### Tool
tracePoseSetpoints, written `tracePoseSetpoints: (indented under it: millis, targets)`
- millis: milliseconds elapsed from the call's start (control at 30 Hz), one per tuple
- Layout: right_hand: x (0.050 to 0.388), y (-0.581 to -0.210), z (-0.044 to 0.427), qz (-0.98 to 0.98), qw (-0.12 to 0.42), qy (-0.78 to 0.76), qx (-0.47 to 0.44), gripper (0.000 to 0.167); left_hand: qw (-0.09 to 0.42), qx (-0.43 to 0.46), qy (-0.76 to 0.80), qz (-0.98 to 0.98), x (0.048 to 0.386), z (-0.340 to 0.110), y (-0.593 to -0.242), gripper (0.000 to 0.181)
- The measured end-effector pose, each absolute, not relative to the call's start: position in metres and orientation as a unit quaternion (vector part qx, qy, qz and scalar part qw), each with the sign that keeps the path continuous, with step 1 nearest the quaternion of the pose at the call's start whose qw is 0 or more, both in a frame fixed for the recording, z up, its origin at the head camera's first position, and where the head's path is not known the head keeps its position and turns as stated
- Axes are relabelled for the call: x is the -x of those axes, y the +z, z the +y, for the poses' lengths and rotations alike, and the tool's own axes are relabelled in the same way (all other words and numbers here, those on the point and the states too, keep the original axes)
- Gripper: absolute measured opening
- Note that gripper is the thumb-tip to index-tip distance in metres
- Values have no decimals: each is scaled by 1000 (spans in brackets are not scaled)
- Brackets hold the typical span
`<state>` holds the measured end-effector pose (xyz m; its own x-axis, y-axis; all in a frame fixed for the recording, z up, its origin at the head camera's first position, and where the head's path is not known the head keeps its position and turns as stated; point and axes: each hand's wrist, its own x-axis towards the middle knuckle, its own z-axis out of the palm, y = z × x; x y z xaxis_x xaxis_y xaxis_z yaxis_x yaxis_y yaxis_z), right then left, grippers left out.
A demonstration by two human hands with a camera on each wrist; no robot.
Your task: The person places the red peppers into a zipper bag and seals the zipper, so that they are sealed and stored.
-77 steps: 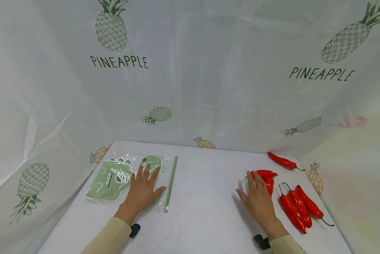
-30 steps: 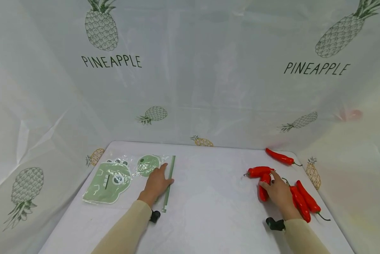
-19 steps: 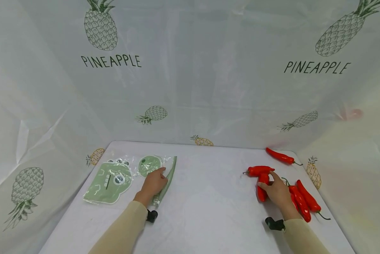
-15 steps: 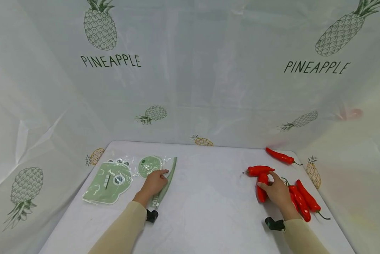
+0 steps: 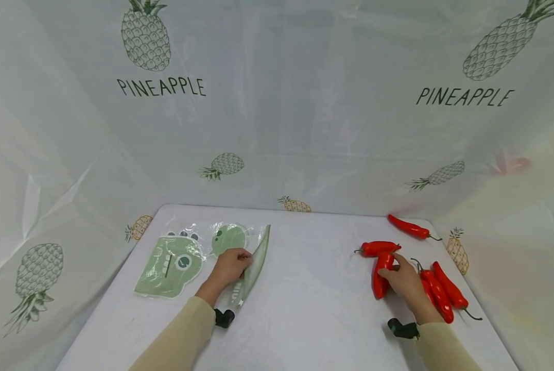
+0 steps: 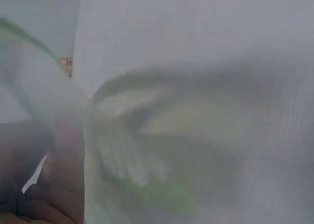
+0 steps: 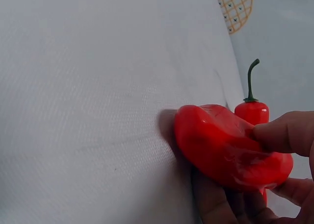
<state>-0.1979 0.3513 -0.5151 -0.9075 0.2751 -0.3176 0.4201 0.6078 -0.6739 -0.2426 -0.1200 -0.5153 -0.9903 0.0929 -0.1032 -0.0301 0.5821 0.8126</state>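
Note:
My left hand (image 5: 229, 269) pinches the open-edge side of a clear zip bag (image 5: 169, 268) with a green dinosaur print. The bag's green strip (image 5: 261, 257) bows up off the table beside my fingers. In the left wrist view, blurred bag film (image 6: 147, 185) fills much of the picture next to my hand (image 6: 49, 175). My right hand (image 5: 408, 282) grips a red chili pepper (image 5: 381, 275) between thumb and fingers. The right wrist view shows this pepper (image 7: 225, 148) tilted just over the cloth, its far end hidden by my fingers.
Another red chili (image 5: 374, 248) lies just beyond the held one. Several more chilis (image 5: 436, 296) lie right of my right hand, and one (image 5: 409, 228) sits near the back right corner. A pineapple-print curtain (image 5: 277, 103) surrounds the white table (image 5: 305, 309).
Both hands lay spread at first. My left hand has taken the bag's edge and drawn the bag to the right, bending its strip. My right hand has taken hold of a chili pepper.

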Motion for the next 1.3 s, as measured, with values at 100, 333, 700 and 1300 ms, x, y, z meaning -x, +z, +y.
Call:
tracePoseSetpoints:
  millis: [100, 333, 700, 1300]
  targets:
    - [197, -515, 350, 890, 89, -404, -192, 92, 67, -21, 472, 879, 240, -116, -513, 14]
    - [191, -511, 345, 895, 72, -403, -179, 95, 52, -37, 471, 880, 237, -109, -509, 32]
    - [189, -514, 343, 895, 70, -403, -180, 97, 69, -51, 499, 862, 230, -95, -506, 38]
    - [187, -515, 341, 887, 66, -416, -188, 96, 44, -28, 542, 839, 222, -87, -506, 21]
